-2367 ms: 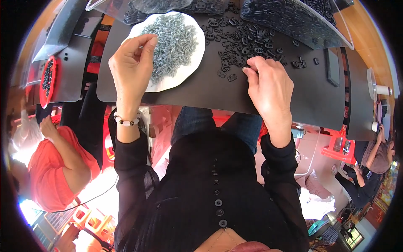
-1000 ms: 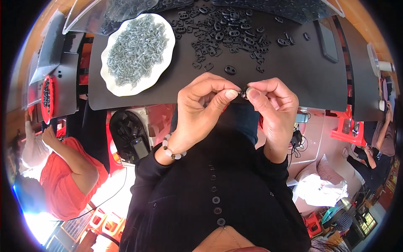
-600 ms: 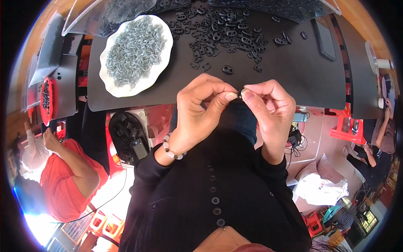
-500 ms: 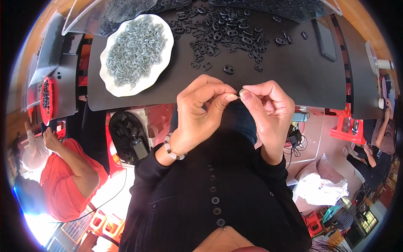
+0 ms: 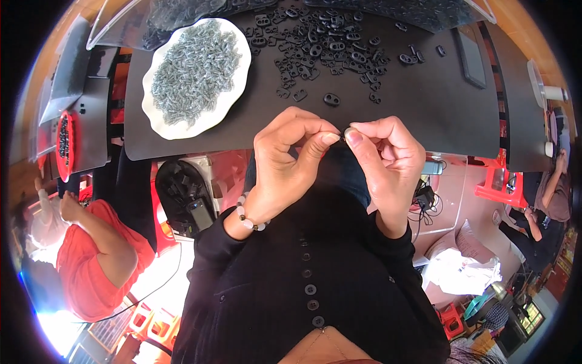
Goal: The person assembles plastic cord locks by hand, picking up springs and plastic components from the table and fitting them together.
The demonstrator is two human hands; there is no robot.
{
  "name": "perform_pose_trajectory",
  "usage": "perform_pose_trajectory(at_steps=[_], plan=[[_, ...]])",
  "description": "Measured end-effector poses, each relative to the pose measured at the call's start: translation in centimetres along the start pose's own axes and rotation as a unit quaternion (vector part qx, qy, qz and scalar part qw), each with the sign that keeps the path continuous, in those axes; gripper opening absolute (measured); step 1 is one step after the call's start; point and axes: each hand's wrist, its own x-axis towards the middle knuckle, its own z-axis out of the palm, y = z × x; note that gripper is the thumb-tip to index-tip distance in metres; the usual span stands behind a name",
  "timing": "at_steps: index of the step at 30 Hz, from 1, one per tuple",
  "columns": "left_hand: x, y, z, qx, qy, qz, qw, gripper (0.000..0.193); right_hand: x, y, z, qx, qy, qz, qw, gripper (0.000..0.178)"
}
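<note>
My left hand (image 5: pixel 290 159) and my right hand (image 5: pixel 389 159) meet fingertip to fingertip just over the table's near edge. Both are closed in a pinch on a small black part (image 5: pixel 343 138), mostly hidden by the thumbs and forefingers. A single black two-hole cord-lock piece (image 5: pixel 331 99) lies on the dark table just beyond them. Farther off spreads a loose pile of similar black plastic pieces (image 5: pixel 330 45), some oval, some flat with holes. To the left, a white wavy-edged dish (image 5: pixel 240 82) holds a heap of small metal springs (image 5: pixel 197 73).
Clear-walled bins (image 5: pixel 182 21) of black pieces stand along the table's far side. A dark phone-like slab (image 5: pixel 470 57) lies at the right. On the left, a person in red (image 5: pixel 100 255) sits by a red dish (image 5: pixel 74 145). Other people are at far right.
My fingertips shift very slightly to the left, still pinching the small black part. The head view moves a little; the pieces on the table stay put.
</note>
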Motion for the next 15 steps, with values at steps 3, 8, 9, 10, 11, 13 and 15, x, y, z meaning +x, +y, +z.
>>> perform_pose_trajectory(at_steps=[3, 8, 9, 10, 11, 13, 15], plan=[[0.02, 0.02, 0.0, 0.03, 0.01, 0.03, 0.999, 0.004, -0.02, -0.01, 0.12, -0.009, 0.006, -0.004, 1.0, 0.007], [-0.04, -0.13, 0.13, -0.016, 0.014, -0.01, 1.0, 0.004, -0.03, 0.03, 0.05, -0.007, -0.003, -0.011, 1.0, 0.006], [-0.02, -0.11, 0.1, -0.018, 0.016, -0.012, 1.0, 0.004, -0.04, 0.0, 0.09, -0.007, -0.003, -0.011, 1.0, 0.006], [-0.01, -0.1, 0.09, -0.018, 0.016, -0.012, 1.0, 0.004, -0.02, -0.02, 0.18, -0.005, -0.002, -0.012, 1.0, 0.006], [0.01, -0.11, 0.07, -0.015, 0.015, -0.007, 1.0, 0.004, -0.02, -0.05, 0.25, -0.003, -0.001, -0.012, 1.0, 0.006], [-0.03, -0.16, 0.04, -0.012, 0.015, -0.002, 1.0, 0.005, -0.11, 0.03, 0.28, -0.002, 0.001, -0.012, 1.0, 0.006], [-0.08, -0.19, 0.03, -0.007, 0.011, -0.001, 1.0, 0.005, -0.22, 0.03, 0.28, -0.001, 0.003, -0.011, 1.0, 0.006]])
